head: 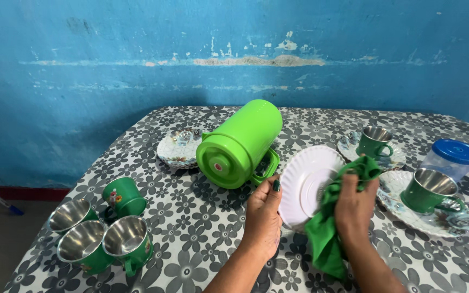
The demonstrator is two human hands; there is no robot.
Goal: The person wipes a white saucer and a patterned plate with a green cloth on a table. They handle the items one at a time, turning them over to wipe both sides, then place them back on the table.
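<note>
One white plate [306,184] tilted on edge above table [202,228], pinched at rim by left hand [262,214]; right hand [355,206] closed on soft green cloth [327,233] pressed to plate face. Probably light, rigid, slippery; rim grip safest. Steel-lined cups [100,239] empty; green jug [238,145] on its side.

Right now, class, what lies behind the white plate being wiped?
Behind the white plate, the green jug lies on its side on the flowered tablecloth. The plate and green cloth hide the table patch directly behind.
</note>
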